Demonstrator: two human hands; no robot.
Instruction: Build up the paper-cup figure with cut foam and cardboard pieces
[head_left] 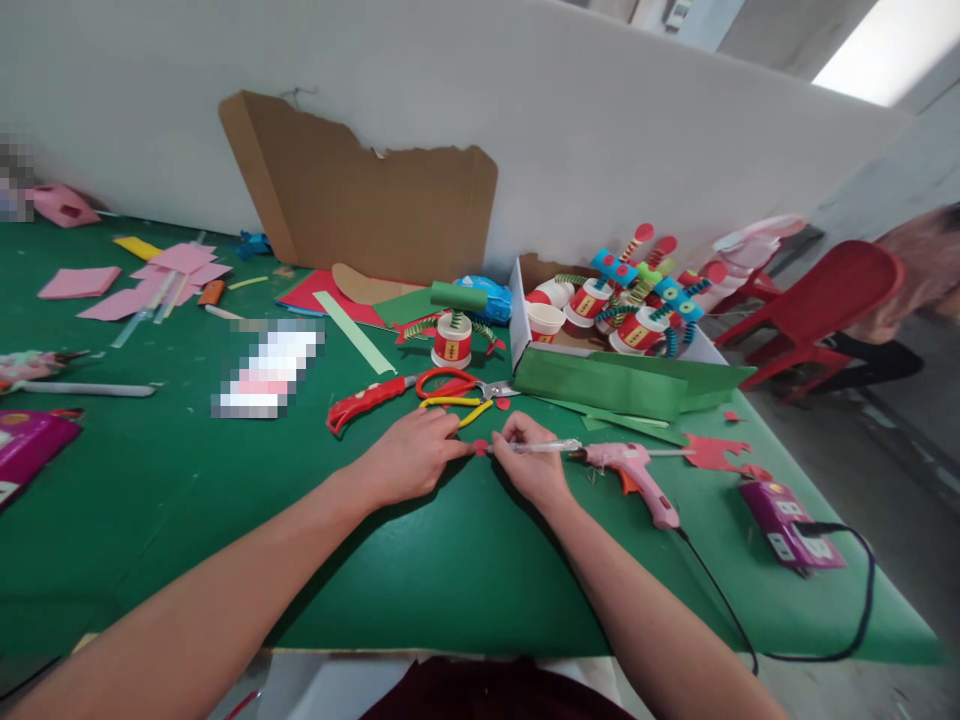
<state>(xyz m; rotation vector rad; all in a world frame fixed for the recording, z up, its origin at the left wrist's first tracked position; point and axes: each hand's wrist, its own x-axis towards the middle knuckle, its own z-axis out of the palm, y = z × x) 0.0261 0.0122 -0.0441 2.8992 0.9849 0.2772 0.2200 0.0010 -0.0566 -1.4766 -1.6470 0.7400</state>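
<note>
The index fingertip of the left hand point(416, 458) hides the nine-o'clock edge of a red paper disc point(481, 448); whether the pen point(553, 446) in the right hand point(534, 465) touches it is too small to tell. Toward nine o'clock, coarse pixels blur a whitish object point(271, 372) beyond recognition, as they do a pixelated shape point(15, 180) between nine and ten. The nine-o'clock border cuts off a purple power strip point(37, 448); the three-o'clock border crops a blurred person point(919, 275). Green paper point(600, 382) conceals much of the white box's point(518, 325) six-o'clock wall; inside, crowded paper-cup figures point(589, 300) partly hide one another.
</note>
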